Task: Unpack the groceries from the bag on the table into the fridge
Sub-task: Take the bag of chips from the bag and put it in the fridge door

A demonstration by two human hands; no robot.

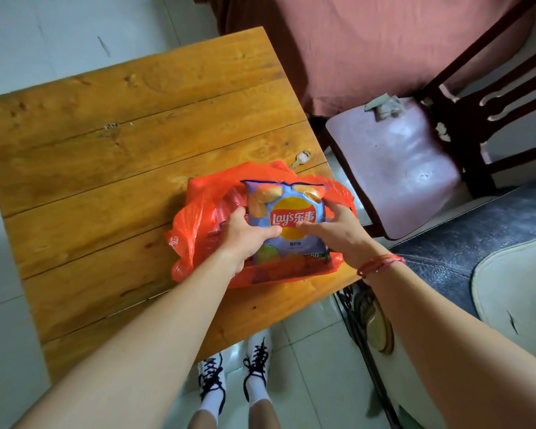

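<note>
An orange plastic bag lies open near the right front corner of the wooden table. A blue Lay's chip packet sticks up out of the bag's mouth. My left hand grips the packet's left side, thumb across its front. My right hand grips its right side, a red string bracelet on that wrist. The packet's lower end is still inside the bag. Whatever else the bag holds is hidden. The fridge is not in view.
A small key lies on the table just behind the bag. A dark wooden chair with a pale seat stands right of the table. A red cloth hangs behind. A dark mat and a pale cushion lie at the right.
</note>
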